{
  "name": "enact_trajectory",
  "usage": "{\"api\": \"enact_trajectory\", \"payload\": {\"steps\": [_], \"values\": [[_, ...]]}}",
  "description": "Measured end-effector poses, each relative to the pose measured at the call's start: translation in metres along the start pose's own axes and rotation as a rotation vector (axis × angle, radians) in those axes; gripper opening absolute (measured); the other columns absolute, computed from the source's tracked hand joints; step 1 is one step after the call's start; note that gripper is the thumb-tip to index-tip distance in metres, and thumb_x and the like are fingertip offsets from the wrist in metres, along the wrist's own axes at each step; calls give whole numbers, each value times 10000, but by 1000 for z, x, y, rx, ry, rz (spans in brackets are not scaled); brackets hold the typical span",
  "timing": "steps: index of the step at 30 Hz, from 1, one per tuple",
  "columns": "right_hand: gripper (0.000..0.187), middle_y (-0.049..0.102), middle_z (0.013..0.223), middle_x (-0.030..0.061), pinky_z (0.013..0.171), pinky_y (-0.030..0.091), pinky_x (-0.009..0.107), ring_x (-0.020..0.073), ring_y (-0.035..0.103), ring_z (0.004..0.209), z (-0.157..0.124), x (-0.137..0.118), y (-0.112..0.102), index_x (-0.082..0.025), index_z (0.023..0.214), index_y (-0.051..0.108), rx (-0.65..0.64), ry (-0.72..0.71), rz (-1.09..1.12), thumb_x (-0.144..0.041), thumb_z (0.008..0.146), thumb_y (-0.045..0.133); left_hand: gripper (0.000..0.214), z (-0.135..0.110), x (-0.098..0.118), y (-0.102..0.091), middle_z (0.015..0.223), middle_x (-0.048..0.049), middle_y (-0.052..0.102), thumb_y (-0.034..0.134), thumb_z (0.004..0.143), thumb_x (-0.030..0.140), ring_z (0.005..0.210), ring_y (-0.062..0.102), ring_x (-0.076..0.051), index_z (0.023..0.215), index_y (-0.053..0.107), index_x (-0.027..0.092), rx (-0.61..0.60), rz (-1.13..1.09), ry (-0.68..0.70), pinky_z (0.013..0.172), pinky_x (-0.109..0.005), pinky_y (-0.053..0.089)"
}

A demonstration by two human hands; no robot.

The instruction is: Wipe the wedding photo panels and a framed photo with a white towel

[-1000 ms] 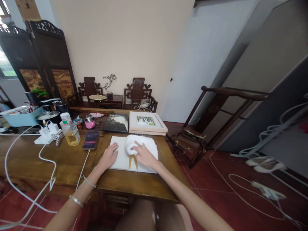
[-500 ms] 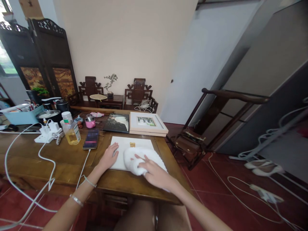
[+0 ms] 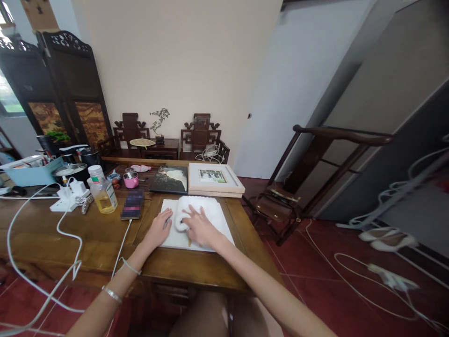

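Note:
A flat white panel (image 3: 220,231) lies on the wooden table (image 3: 87,238) in front of me. My left hand (image 3: 158,228) rests flat on the panel's left edge, fingers stretched out. My right hand (image 3: 197,226) presses a folded white cloth (image 3: 201,205) down on the panel's far half, fingers spread over the cloth. A small gold mark peeks out from under my right hand.
Behind the panel lie a white-framed picture (image 3: 213,178) and a dark picture (image 3: 170,179). To the left are a purple phone (image 3: 132,204) on a cable, an oil bottle (image 3: 101,189), a pink cup (image 3: 130,179) and a power strip (image 3: 68,196). A dark chair (image 3: 301,178) stands to the right.
My right hand slid the cloth toward me to the panel's near edge, then pushed it back to the far half. The left hand stayed on the panel's left edge.

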State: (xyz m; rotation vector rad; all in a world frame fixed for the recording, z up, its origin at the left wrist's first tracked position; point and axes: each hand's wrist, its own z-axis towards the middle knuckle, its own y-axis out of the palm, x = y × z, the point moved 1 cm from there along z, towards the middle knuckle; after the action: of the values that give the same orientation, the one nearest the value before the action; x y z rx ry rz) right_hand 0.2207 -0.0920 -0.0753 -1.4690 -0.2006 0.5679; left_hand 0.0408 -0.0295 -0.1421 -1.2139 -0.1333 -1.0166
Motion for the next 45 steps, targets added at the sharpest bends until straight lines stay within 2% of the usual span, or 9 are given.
{"api": "enact_trajectory", "payload": {"steps": [5, 8, 12, 19, 25, 29, 34, 39, 45], "values": [[410, 436, 1409, 131, 1079, 125, 603, 310, 179, 1387, -62, -37, -6, -161, 1022, 632, -85, -165, 80, -90, 658, 457, 415, 0, 0, 1, 1322, -142, 535, 378, 868, 245, 1291, 434, -235, 1206, 574, 107, -13, 26, 21, 1104, -470, 294], [404, 458, 1398, 106, 1097, 121, 571, 293, 200, 1385, -79, -44, -14, -178, 957, 648, -157, -179, 133, -87, 611, 461, 412, 0, 0, 2, 1320, -144, 536, 387, 863, 243, 1291, 434, -238, 1200, 579, 105, -3, 29, 21, 1105, -475, 291], [431, 562, 1290, 131, 1108, 155, 510, 239, 259, 1371, -64, -28, -18, -179, 988, 651, -144, -133, 162, -81, 630, 433, 415, 0, 0, 2, 1317, -143, 539, 385, 859, 236, 1288, 438, -240, 1203, 577, 106, -5, 29, 20, 1097, -477, 304], [471, 607, 1202, 151, 1057, 238, 513, 253, 297, 1353, 5, 13, -12, -169, 1151, 597, -36, 87, 17, -98, 726, 405, 419, 0, 1, 2, 1318, -156, 532, 407, 855, 263, 1287, 438, -251, 1199, 584, 101, 0, -10, -6, 1104, -470, 287], [469, 423, 1397, 186, 1001, 176, 662, 370, 238, 1349, 41, 1, 2, -133, 1228, 544, 19, 217, -53, -117, 783, 395, 437, 1, 12, -7, 1334, -121, 527, 394, 882, 330, 1284, 444, -227, 1228, 566, 126, 60, -160, -104, 1111, -424, 284], [446, 377, 1443, 146, 1037, 151, 648, 360, 212, 1361, 27, -24, 8, -144, 1183, 575, -20, -30, -80, -121, 759, 437, 500, 3, 21, -16, 1387, -105, 472, 345, 915, 402, 1313, 403, -202, 1296, 500, 117, 214, -347, -180, 1119, -368, 277], [378, 448, 1400, 128, 1075, 183, 576, 300, 255, 1361, -30, -47, -9, -154, 1018, 635, -137, -290, 10, -88, 701, 439, 507, 1, 24, -17, 1352, -110, 512, 284, 937, 398, 1276, 453, -193, 1275, 517, 100, 253, -348, -200, 1115, -365, 291], [385, 622, 1175, 154, 1061, 250, 485, 261, 413, 1277, -59, -37, -26, -152, 1000, 627, -163, -200, 89, -72, 683, 424, 413, 1, 15, -7, 1332, -115, 530, 389, 894, 360, 1277, 453, -231, 1133, 631, 125, 123, -139, -70, 1102, -411, 318], [409, 683, 1001, 138, 908, 373, 404, 287, 596, 1015, -8, 6, -25, -142, 1009, 628, -12, 51, 27, -65, 698, 373, 392, 1, 5, -1, 1298, -154, 550, 394, 853, 240, 1263, 468, -240, 1127, 634, 94, 31, -16, -29, 1094, -440, 327]]}}
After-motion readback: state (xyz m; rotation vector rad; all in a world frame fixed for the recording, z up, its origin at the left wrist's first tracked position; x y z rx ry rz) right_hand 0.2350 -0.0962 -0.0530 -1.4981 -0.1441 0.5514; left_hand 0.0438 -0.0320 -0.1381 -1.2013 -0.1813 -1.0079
